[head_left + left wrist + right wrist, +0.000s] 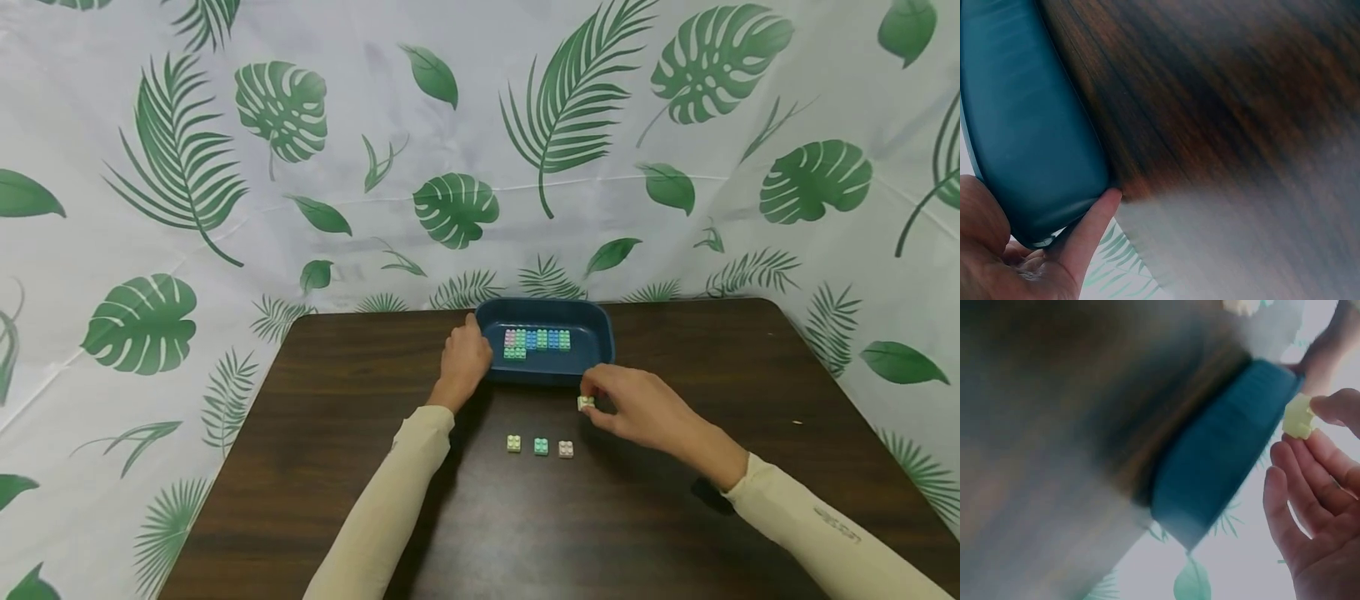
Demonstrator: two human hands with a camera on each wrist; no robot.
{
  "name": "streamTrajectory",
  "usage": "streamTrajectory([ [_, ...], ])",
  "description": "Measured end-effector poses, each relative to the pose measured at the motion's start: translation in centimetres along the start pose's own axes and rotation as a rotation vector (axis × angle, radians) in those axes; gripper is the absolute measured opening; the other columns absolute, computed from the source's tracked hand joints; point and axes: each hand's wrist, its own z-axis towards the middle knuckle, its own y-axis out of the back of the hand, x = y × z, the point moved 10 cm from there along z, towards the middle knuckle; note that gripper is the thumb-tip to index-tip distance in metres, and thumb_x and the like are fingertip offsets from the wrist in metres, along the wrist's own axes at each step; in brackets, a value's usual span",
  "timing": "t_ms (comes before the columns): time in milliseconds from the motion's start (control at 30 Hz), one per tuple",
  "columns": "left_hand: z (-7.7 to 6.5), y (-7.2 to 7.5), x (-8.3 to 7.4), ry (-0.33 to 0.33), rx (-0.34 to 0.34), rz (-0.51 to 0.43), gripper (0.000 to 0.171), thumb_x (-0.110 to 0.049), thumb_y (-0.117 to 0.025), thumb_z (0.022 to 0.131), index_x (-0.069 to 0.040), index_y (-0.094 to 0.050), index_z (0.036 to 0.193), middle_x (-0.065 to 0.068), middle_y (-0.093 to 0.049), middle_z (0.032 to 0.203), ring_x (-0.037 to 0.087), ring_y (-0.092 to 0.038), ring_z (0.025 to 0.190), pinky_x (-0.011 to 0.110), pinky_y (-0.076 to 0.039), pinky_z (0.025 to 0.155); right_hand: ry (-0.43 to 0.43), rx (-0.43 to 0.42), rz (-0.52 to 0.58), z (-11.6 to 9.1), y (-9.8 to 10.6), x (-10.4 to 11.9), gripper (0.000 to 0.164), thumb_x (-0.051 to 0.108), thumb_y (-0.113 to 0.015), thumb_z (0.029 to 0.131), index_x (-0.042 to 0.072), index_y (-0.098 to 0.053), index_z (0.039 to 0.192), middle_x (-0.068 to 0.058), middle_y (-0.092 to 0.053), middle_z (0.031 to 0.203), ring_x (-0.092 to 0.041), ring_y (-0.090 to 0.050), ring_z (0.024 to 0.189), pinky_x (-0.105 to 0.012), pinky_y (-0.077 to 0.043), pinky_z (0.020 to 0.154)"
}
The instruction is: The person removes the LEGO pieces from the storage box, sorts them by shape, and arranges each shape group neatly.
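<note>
My left hand point(463, 360) grips the left end of a dark blue tray point(592, 350); in the left wrist view its fingers and thumb lie around the tray's end point(1035, 125). Between thumb and fingertips, my right hand point(641, 404) pinches a small pale yellow building block point(1298, 417), held near the tray's front right corner. Inside the tray sit several blocks point(532, 339) in pink, green and blue, set close together in a row with a shorter row before it. Three single blocks stand on the table in front: yellow point(513, 443), turquoise point(541, 447) and pale pink point(566, 450).
The tray stands at the far edge of a dark wooden table point(337, 417). Behind it hangs a white cloth point(360, 242) printed with green leaves. A dark object point(711, 497) shows under the right wrist. A tiny light scrap point(797, 422) lies at the right.
</note>
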Motion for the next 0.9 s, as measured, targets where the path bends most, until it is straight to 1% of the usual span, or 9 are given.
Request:
streamTrajectory([
  [67, 0.0, 0.0, 0.0, -0.001, -0.001, -0.005, 0.049, -0.017, -0.049, 0.095, -0.003, -0.040, 0.141, 0.020, -0.067, 0.114, 0.037, -0.067, 0.098, 0.048, -0.055, 0.080, 0.013, 0.025, 0.020, -0.9, -0.8, 0.4, 0.020, 0.032, -0.075, 0.080, 0.029, -0.059, 0.091, 0.014, -0.060, 0.083, -0.003, -0.055, 0.072, -0.021, -0.046, 0.063],
  [167, 0.1, -0.1, 0.0, 0.004, -0.004, -0.011, 0.049, -0.017, -0.050, 0.095, -0.003, -0.040, 0.141, 0.020, -0.067, 0.115, 0.037, -0.067, 0.099, 0.048, -0.055, 0.081, 0.032, 0.073, 0.080, -1.9, -2.3, 0.7, 0.020, 0.029, -0.075, 0.080, 0.028, -0.057, 0.090, 0.013, -0.058, 0.082, -0.005, -0.054, 0.070, -0.019, -0.044, 0.062],
  [267, 0.0, -0.1, 0.1, 0.006, -0.002, -0.010, 0.049, -0.018, -0.048, 0.095, -0.003, -0.040, 0.142, 0.020, -0.067, 0.115, 0.036, -0.067, 0.099, 0.048, -0.055, 0.081, 0.024, 0.124, 0.161, -2.7, -3.8, 0.4, 0.022, 0.028, -0.075, 0.079, 0.028, -0.056, 0.089, 0.013, -0.056, 0.080, -0.006, -0.053, 0.070, -0.018, -0.042, 0.062],
  [367, 0.0, -0.1, 0.0, 0.008, 0.001, -0.011, 0.049, -0.018, -0.047, 0.096, -0.003, -0.039, 0.142, 0.020, -0.066, 0.116, 0.036, -0.067, 0.100, 0.048, -0.055, 0.081, 0.012, 0.151, 0.208, -3.4, -4.8, 0.1, 0.023, 0.029, -0.077, 0.079, 0.029, -0.056, 0.088, 0.013, -0.056, 0.079, -0.005, -0.052, 0.069, -0.017, -0.042, 0.061],
  [433, 0.0, -0.1, 0.0, 0.009, 0.001, -0.015, 0.049, -0.018, -0.047, 0.096, -0.002, -0.040, 0.141, 0.020, -0.066, 0.115, 0.036, -0.066, 0.099, 0.048, -0.055, 0.081, 0.019, 0.153, 0.225, -3.7, -5.1, 0.2, 0.022, 0.030, -0.077, 0.079, 0.028, -0.057, 0.089, 0.014, -0.057, 0.080, -0.005, -0.053, 0.069, -0.017, -0.043, 0.062],
  [600, -0.1, -0.1, 0.0, 0.013, -0.001, -0.023, 0.047, -0.018, -0.048, 0.095, -0.002, -0.041, 0.139, 0.021, -0.066, 0.113, 0.037, -0.067, 0.098, 0.049, -0.055, 0.079, 0.037, 0.152, 0.226, -4.0, -5.7, 0.3, 0.020, 0.032, -0.075, 0.081, 0.028, -0.057, 0.090, 0.014, -0.057, 0.081, -0.003, -0.052, 0.069, -0.016, -0.043, 0.062],
  [767, -0.1, -0.2, 0.1, 0.008, 0.006, -0.024, 0.048, -0.018, -0.049, 0.095, -0.001, -0.041, 0.140, 0.021, -0.066, 0.114, 0.036, -0.067, 0.098, 0.048, -0.055, 0.079, 0.031, 0.160, 0.225, -4.1, -6.0, 0.3, 0.020, 0.031, -0.076, 0.081, 0.028, -0.058, 0.091, 0.014, -0.057, 0.080, -0.002, -0.051, 0.069, -0.016, -0.044, 0.061],
  [900, 0.0, 0.0, 0.0, 0.001, -0.012, -0.022, 0.049, -0.018, -0.049, 0.095, -0.001, -0.041, 0.141, 0.020, -0.066, 0.115, 0.036, -0.067, 0.099, 0.047, -0.055, 0.081, 0.026, 0.148, 0.214, -3.9, -6.0, 0.1, 0.020, 0.030, -0.076, 0.081, 0.028, -0.059, 0.091, 0.014, -0.057, 0.080, -0.002, -0.052, 0.069, -0.016, -0.044, 0.061],
])
